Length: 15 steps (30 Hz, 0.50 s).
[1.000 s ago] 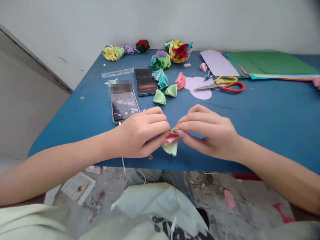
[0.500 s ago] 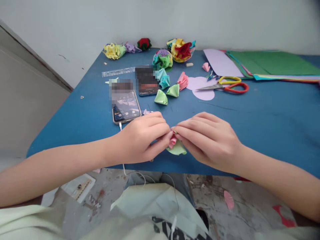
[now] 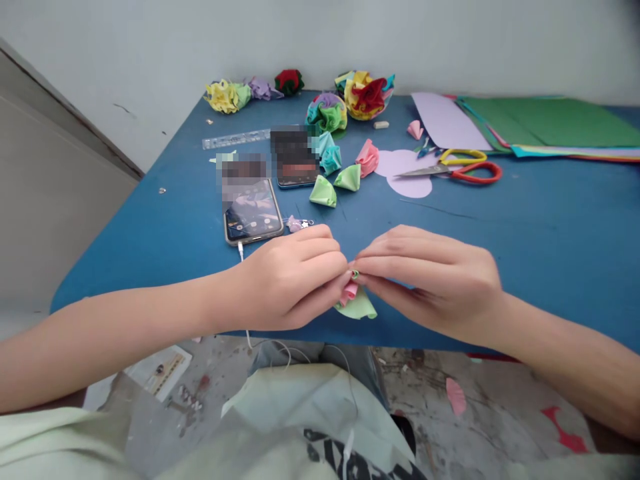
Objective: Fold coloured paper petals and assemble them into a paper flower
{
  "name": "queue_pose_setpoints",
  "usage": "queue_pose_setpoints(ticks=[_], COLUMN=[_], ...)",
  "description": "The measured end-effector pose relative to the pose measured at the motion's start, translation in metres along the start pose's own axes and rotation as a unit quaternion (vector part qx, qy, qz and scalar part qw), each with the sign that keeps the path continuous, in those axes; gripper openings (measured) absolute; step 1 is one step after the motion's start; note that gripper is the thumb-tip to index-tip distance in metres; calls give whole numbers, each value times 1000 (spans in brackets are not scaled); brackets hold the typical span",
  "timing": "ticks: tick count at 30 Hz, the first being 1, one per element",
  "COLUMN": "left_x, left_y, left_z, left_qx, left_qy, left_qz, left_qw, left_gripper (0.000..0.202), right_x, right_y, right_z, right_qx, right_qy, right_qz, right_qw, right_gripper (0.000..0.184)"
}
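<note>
Left hand (image 3: 303, 275): is pinching the pink and light-green paper piece (image 3: 360, 307) between thumb and fingers.
Right hand (image 3: 440, 277): is pinching the same piece from the opposite side, fingertips meeting close to the left hand's.
Workpiece position: is sitting between both hands, near the front edge of the blue table (image 3: 550, 253).
Scissors (image 3: 444, 169): are lying beyond the right hand, blades resting over the lilac paper shape (image 3: 410, 188).

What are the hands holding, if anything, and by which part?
Folded pink and pale-green paper: the left hand and right hand pinch it at its small curled upper end, with the wider rest showing below.
</note>
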State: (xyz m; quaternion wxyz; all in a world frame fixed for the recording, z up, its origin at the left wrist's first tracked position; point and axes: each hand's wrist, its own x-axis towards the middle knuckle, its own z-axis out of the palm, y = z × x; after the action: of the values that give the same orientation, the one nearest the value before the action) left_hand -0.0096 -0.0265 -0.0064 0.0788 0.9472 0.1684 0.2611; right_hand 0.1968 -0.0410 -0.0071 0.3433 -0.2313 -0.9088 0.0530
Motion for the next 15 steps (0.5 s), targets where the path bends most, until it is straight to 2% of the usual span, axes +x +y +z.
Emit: queue_pose_setpoints(ticks=[7,11,15], left_x=[-1,-2,-3], left_y=[0,0,1], left_z=[-2,-1,-1], left_qx=[66,95,100], left_qy=[-13,-15,-21], left_qz=[22,28,38], left_qw=[998,995,994], left_gripper=[14,14,14], right_x=[-6,-7,-5], right_y=[-3,-3,-4], right_z=[6,8,7], right_qx=[-64,-100,-83], right_qy=[8,14,-10], right_qz=[-26,-35,-28], right_qw=[998,994,996], right_gripper=[14,7,1])
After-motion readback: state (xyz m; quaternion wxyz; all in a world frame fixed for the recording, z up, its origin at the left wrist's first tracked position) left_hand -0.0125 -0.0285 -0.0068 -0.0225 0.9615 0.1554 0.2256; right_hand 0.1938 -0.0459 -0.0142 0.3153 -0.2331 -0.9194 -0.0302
